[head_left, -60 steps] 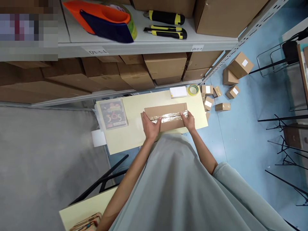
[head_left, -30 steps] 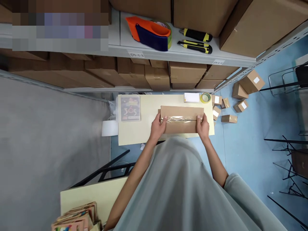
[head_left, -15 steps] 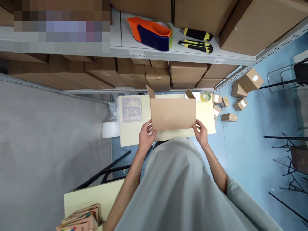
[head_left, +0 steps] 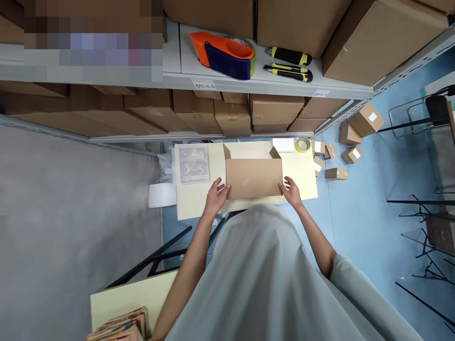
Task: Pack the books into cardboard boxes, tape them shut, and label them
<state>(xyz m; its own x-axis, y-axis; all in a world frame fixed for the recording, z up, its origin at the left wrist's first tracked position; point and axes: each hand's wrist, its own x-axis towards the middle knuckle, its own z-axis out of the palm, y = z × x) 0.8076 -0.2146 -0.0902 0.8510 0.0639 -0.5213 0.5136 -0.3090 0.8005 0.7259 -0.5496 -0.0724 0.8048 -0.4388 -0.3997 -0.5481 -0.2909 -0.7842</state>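
head view: a cardboard box stands on the pale yellow counter, near its front edge and roughly at its middle. its plain brown side faces the camera, and two short flaps stick up at its far corners. the left hand grasps the box's near left corner, fingers curled against the side. the right hand grasps the near right corner the same way. both forearms reach out from under a light grey garment.

left of the box, apart from it, a wrapped flat item printed "365" lies on the counter. at the far right corner lie a white pad and, just beside it, a roll of tape. several small boxes lie scattered on the blue floor past the counter's right end.

on the shelf above sit an orange and blue tape dispenser and two black and yellow utility knives, with large cartons to either side.
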